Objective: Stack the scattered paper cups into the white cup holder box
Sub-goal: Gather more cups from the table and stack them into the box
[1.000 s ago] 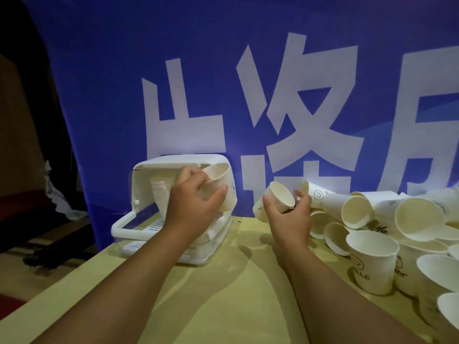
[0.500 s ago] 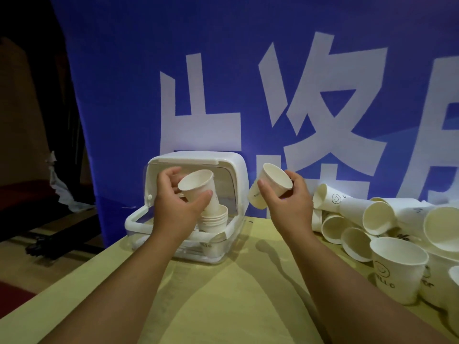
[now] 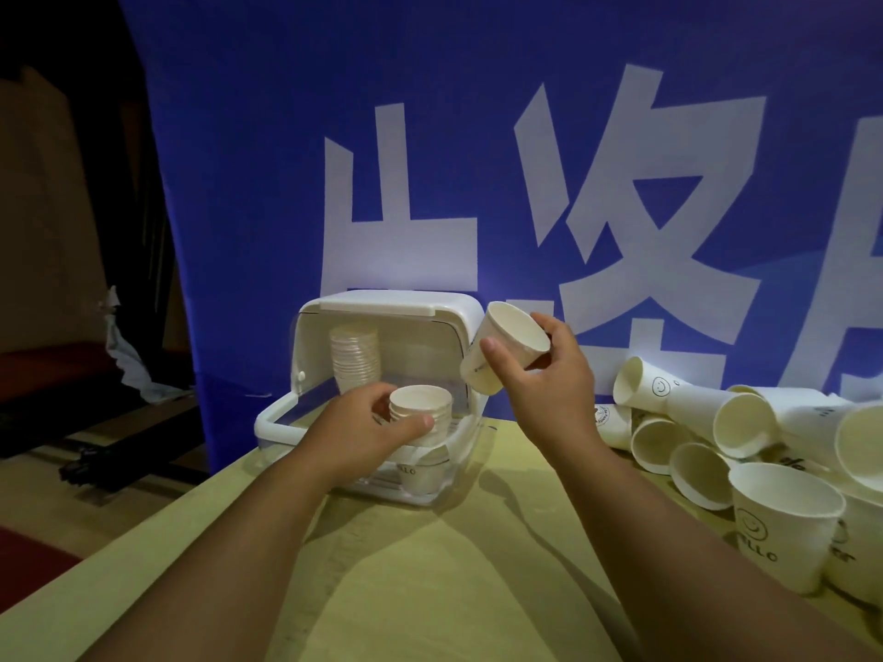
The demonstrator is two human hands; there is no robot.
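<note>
The white cup holder box (image 3: 396,303) stands open on the table, with a tall stack of cups (image 3: 354,356) at its back left. My left hand (image 3: 368,430) grips a short stack of cups (image 3: 420,410) at the box's front right, its thumb and fingers curled round the top cup. My right hand (image 3: 540,379) holds a single paper cup (image 3: 506,346) tilted in the air, just right of the box's upper corner. A heap of scattered paper cups (image 3: 745,422) lies on the table to the right, some upright, some on their sides.
A blue banner (image 3: 478,136) with large white characters hangs right behind the table. The yellow table (image 3: 454,590) ends at its left edge below the box, with dark floor beyond. An upright cup (image 3: 783,518) printed with a smiley stands near the front right.
My left hand has lowered its cup onto the short stack in the box. My right hand has carried its cup further left and slightly up, towards the box.
</note>
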